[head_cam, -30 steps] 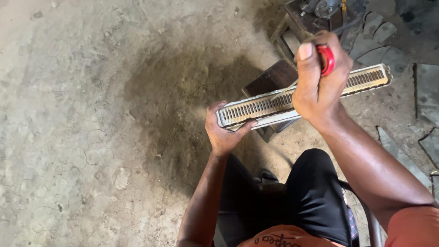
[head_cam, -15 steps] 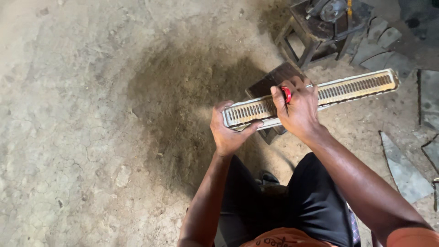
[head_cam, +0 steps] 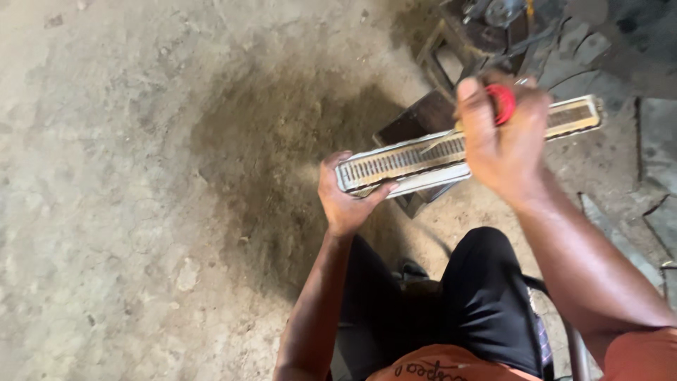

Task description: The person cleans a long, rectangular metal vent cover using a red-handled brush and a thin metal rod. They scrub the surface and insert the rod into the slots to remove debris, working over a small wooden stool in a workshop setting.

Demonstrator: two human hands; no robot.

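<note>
— Looking down from the head camera, I see my left hand (head_cam: 345,201) closed around the near end of the long finned metal core (head_cam: 423,156). The thumb lies over the front edge and the other fingers curl under it.

— And where does the core lie from there?

— Its long axis runs from my left hand up and to the right, a little tilted, and the far end (head_cam: 578,116) passes behind my right hand (head_cam: 504,144). It is held in the air above my knees, over the concrete floor (head_cam: 127,212), with a dark metal box (head_cam: 416,127) just behind and below it.

— What does the right hand do?

— The right hand is a closed fist around a tool with a red handle (head_cam: 502,104). Only the red end shows above the fingers; the working tip I cannot tell, it is hidden or blurred. The fist stands over the upper face of the core, about two thirds along from the left hand.

— Which hand is nearer to the fins?

— The left one touches the core directly at its end. The right is just above the finned face, but whether the tool touches it, I cannot say. The free stretch of fins lies between my two hands.

— Anything else around?

— A dark metal stand (head_cam: 486,35) at the top, and cracked slabs (head_cam: 656,141) at the right.
</note>
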